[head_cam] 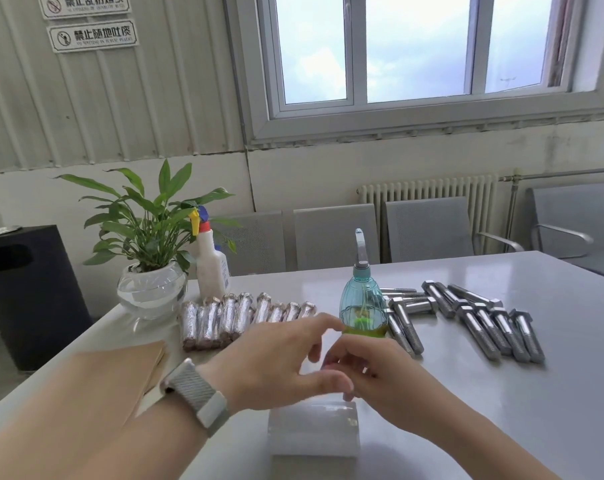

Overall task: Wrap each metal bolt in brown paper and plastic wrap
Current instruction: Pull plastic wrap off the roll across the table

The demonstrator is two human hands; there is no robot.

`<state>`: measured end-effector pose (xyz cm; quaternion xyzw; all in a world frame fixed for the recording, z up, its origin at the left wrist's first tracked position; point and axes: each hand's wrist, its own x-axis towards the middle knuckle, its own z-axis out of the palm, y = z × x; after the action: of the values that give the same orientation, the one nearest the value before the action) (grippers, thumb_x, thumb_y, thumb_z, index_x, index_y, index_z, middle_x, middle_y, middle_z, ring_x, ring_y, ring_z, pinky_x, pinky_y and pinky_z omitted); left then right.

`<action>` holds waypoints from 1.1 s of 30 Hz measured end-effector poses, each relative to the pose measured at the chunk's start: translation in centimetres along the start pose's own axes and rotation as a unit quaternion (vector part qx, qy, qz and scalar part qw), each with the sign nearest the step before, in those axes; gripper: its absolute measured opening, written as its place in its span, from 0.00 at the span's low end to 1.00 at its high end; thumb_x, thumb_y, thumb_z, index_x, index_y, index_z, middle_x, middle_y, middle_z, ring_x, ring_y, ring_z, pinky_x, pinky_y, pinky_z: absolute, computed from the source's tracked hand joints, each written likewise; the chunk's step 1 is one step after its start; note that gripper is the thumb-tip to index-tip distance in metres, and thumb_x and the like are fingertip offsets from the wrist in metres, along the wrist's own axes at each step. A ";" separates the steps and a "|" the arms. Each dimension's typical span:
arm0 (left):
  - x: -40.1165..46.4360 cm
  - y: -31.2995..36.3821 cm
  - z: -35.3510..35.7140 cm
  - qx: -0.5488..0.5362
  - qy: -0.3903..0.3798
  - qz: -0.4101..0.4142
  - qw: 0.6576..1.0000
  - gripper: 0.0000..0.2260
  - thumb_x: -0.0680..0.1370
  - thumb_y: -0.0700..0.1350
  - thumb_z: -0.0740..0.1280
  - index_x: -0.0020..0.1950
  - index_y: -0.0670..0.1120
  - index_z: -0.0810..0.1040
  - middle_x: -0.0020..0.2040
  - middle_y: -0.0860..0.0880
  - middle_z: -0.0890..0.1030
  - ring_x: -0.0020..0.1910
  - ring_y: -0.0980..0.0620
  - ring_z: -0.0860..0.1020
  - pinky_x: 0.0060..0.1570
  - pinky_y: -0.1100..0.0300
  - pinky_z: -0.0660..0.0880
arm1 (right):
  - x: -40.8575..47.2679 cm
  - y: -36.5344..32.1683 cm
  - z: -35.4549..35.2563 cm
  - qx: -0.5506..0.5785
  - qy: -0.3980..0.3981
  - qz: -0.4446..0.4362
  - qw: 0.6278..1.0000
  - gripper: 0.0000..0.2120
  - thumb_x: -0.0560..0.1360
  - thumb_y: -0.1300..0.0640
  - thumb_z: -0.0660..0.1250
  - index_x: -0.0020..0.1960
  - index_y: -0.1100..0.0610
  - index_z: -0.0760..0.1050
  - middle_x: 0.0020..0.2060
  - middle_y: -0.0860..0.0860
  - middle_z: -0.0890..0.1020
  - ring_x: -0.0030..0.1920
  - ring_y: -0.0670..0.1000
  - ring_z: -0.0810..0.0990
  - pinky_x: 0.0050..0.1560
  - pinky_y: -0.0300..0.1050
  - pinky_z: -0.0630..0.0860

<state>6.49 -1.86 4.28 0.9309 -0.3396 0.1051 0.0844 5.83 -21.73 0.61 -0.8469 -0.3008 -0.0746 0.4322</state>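
White desk (501,393). Far left, a row of about ten wrapped bolts (238,318); far right, roughly a dozen bare bolts (480,320), so about half left. Brown paper (120,372) near left, plastic wrap stack (312,431) near centre. Left hand (279,362) fingers spread; right hand (373,368) fingers curled, contents unclear.

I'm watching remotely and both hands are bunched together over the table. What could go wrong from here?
1. The teal bottle stands upright just beyond the left hand and right hand; a forward reach might tip it.
2. The bare bolts lie loose behind the bottle, so reaching around it could scatter them.
3. The plastic wrap stack sits near the table's front edge and may slide.
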 end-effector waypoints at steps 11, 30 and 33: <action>0.8 -0.4 1.6 0.074 0.018 0.049 0.996 0.22 0.72 0.73 0.56 0.42 0.54 0.67 0.32 0.53 0.74 0.32 0.54 0.69 0.34 0.62 0.63 | 0.4 0.4 -0.3 0.127 0.002 0.048 0.991 0.09 0.76 0.54 0.71 0.39 0.55 0.76 0.29 0.49 0.80 0.30 0.47 0.80 0.34 0.39 0.75; 2.1 -2.2 4.3 -0.111 0.100 -0.120 0.981 0.15 0.82 0.59 0.52 0.39 0.54 0.63 0.25 0.52 0.79 0.33 0.54 0.76 0.43 0.53 0.74 | -0.3 3.0 -0.5 0.140 -0.159 0.131 0.969 0.23 0.64 0.51 0.75 0.57 0.44 0.74 0.45 0.46 0.79 0.40 0.42 0.77 0.45 0.39 0.76; 1.8 -2.1 3.7 -0.393 0.139 -0.171 0.893 0.20 0.80 0.62 0.57 0.39 0.46 0.66 0.25 0.45 0.80 0.31 0.49 0.77 0.39 0.52 0.73 | -0.1 2.8 -0.8 0.378 -0.122 0.144 0.907 0.25 0.64 0.53 0.74 0.58 0.58 0.75 0.52 0.54 0.82 0.53 0.51 0.81 0.53 0.43 0.76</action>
<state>9.71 -2.19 1.02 0.8412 -0.1734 0.0757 0.5065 7.45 -23.66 -0.88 -0.6569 -0.2319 0.2113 0.6856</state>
